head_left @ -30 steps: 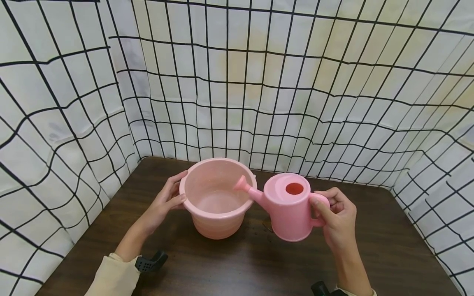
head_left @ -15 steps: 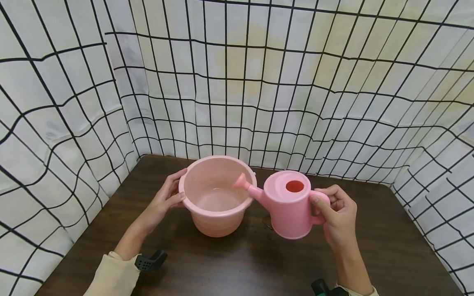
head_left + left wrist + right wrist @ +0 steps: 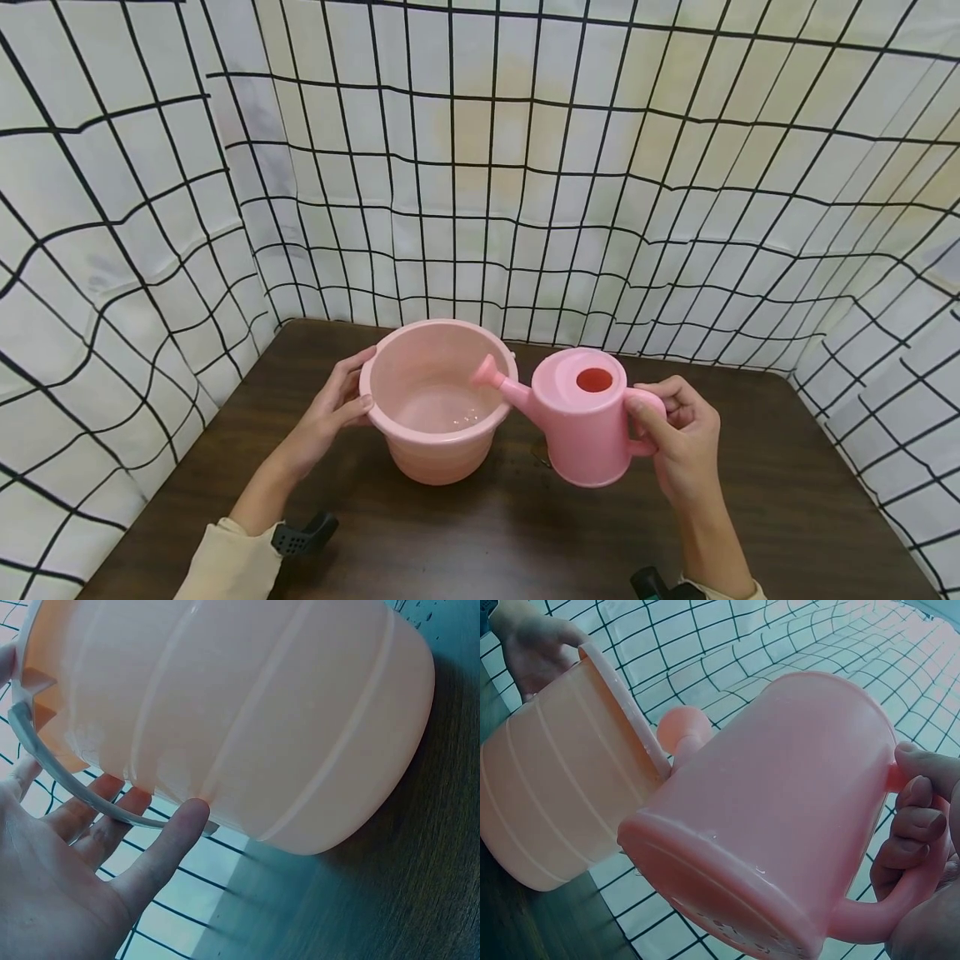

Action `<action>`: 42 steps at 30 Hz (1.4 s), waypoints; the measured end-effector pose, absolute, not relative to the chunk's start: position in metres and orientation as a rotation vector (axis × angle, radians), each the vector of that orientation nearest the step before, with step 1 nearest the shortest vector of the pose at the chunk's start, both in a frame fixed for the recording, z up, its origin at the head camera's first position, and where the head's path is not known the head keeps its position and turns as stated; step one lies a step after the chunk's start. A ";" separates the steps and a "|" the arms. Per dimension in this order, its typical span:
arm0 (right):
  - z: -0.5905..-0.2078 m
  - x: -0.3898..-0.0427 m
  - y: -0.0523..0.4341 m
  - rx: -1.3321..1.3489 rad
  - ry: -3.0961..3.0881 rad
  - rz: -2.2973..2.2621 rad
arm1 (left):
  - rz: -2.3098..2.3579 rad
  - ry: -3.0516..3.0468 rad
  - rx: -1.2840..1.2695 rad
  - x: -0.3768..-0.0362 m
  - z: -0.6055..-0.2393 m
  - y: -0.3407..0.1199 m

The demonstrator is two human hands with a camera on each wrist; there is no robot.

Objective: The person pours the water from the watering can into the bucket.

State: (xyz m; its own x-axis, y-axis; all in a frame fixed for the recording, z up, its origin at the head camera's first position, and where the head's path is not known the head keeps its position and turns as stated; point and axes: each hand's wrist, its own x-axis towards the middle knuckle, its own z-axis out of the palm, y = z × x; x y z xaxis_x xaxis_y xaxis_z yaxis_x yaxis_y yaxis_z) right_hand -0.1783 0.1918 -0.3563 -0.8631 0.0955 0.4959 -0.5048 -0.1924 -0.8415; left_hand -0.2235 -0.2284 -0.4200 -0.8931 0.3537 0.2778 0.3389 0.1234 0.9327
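A pink bucket (image 3: 438,454) stands on the dark table with a little water in its bottom. My left hand (image 3: 330,417) rests against its left wall, thumb at the rim. In the left wrist view the fingers (image 3: 112,817) lie nearly straight along the bucket (image 3: 247,712), beside its thin bail. My right hand (image 3: 682,450) grips the handle of a pink watering can (image 3: 585,433) held just above the table. The can's spout (image 3: 491,372) reaches over the bucket's right rim. In the right wrist view the can (image 3: 780,817) leans toward the bucket (image 3: 547,802), my fingers (image 3: 919,832) curled round the handle.
White curtains with a black grid (image 3: 480,167) close in the table (image 3: 480,542) at the back and on both sides. A few water drops (image 3: 536,457) lie on the wood between bucket and can. Black wrist mounts (image 3: 303,533) show near the front edge.
Both hands, bucket and can keep their places. The head view has shifted slightly, and small bubbles now show on the water in the bucket.
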 end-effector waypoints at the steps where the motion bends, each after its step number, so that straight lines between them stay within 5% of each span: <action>1: -0.356 -0.178 0.191 0.468 -1.693 2.106 | 1.941 2.348 0.719 -0.223 -0.420 -0.229; 42: -0.354 -0.178 0.191 0.367 -1.783 2.070 | 1.957 2.338 0.700 -0.224 -0.421 -0.230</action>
